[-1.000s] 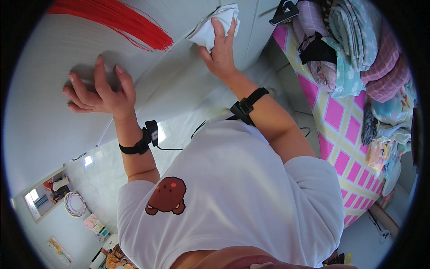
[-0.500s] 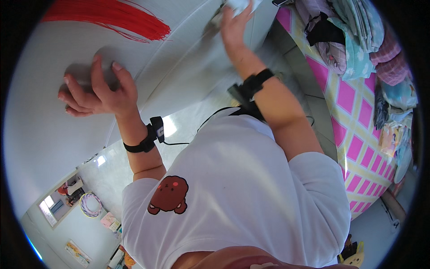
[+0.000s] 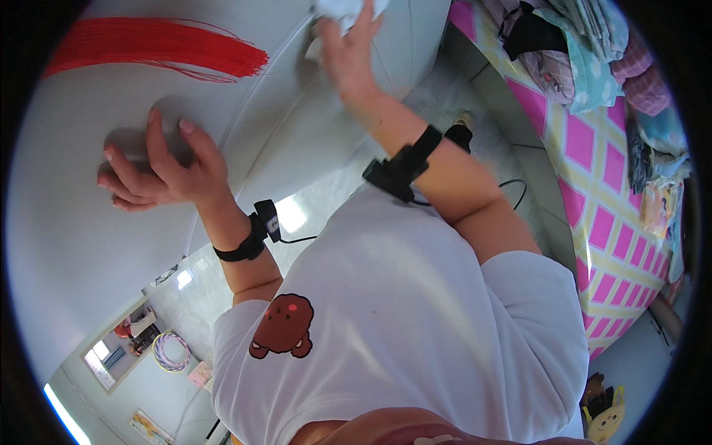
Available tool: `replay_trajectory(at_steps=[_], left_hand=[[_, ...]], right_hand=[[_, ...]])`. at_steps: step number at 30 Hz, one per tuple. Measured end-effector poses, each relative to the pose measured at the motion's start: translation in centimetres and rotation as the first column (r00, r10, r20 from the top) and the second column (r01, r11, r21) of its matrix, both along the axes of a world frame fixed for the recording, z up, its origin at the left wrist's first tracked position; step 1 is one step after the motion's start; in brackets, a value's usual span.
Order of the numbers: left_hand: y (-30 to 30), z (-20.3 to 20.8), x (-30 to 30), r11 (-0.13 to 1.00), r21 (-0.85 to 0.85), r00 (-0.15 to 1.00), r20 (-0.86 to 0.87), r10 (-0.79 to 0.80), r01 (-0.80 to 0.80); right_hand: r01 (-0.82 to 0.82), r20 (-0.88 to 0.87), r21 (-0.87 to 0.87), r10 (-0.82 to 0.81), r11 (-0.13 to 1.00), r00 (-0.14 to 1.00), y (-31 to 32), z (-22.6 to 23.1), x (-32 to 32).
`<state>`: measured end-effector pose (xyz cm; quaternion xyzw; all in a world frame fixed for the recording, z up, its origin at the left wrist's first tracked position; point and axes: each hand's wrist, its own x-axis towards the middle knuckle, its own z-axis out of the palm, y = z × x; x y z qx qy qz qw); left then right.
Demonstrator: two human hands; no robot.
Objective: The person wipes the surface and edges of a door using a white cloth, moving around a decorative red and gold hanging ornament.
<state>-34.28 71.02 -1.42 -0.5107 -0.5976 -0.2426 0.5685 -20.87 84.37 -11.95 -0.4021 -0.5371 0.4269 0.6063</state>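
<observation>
My left hand (image 3: pixel 174 167) rests with bent, spread fingertips on a large smooth white surface (image 3: pixel 89 252), and it holds nothing. Up at the top edge, my right hand (image 3: pixel 350 63) has its fingers on a white cloth (image 3: pixel 348 9) pressed against the same surface. Part of that cloth runs out of the picture, and motion blurs it slightly. A bundle of red bristle-like strands (image 3: pixel 159 48) lies across the surface beyond my left hand. Black straps with small devices sit on both my forearms, the left one (image 3: pixel 248 236) and the right one (image 3: pixel 400 167).
At the right stands a surface with a pink-and-white diamond-patterned cover (image 3: pixel 582 148), holding folded clothes (image 3: pixel 552 74) and plastic bags (image 3: pixel 660 204). Glossy floor tiles (image 3: pixel 489 93) show between it and the white surface. A black cable (image 3: pixel 523 194) hangs near my right arm.
My right hand has moved left along the white surface with the white cloth. My left hand stays planted. The whole view has shifted slightly.
</observation>
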Motion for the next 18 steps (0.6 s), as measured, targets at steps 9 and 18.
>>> replay_trajectory(at_steps=[9,18], left_hand=[[-0.5,-0.1,-0.5,1.0,0.01,1.0,0.01,0.008,-0.008],[-0.5,-0.3,-0.2,1.0,0.009,0.999,0.041,0.029,-0.029]], right_hand=[[-0.064,0.244,0.401,-0.039,0.914,0.969,2.7,4.8,3.2],[0.039,-0.126,-0.232,-0.07,0.972,0.99,3.3,-4.7,1.4]])
